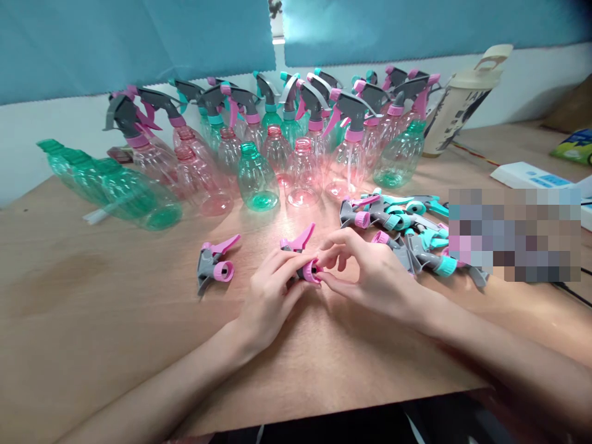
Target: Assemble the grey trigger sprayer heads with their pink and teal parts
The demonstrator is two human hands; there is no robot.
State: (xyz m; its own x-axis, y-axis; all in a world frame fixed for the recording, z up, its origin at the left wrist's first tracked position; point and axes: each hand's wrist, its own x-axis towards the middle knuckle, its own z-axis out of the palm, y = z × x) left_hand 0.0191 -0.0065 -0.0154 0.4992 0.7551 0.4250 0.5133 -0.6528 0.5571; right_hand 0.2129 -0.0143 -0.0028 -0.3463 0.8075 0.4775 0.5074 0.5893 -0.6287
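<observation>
Behind the table [69, 345], white wall [28, 142] and blue curtain [139, 43]; along the far part, many bottles [258, 179], green and pink, some with sprayers fitted, some with open mouths. At the near middle, between both hands, one sprayer [306, 271] with pink collar [309, 275] and pink trigger [303, 236]. Held in the left hand [271, 287], with fingers and thumb closed around the grey body, thus mostly hidden. Opposite, coming in from the right side, the right hand [370, 271], with fingers bent, thumb and index finger narrow together at the mouth of the collar. Cannot tell for certain if touching the rim, or if pinching some small part there.

Most important, by judgement: collar mouth turned away from the left palm and toward the right fingertips. From the right hand, sprayer directly to the left. Neck lying about left to right, with collar at the right end; trigger sloping up and away to the far right. Nearer to the body, left hand; nearest to the open mouth, right fingertips.

Well apart to the left, one loose sprayer [206, 266] on the table, trigger sloping the same way. Just beyond the right hand, pile [409, 253] of pink and turquoise sprayers, right end hidden by blur.
</observation>
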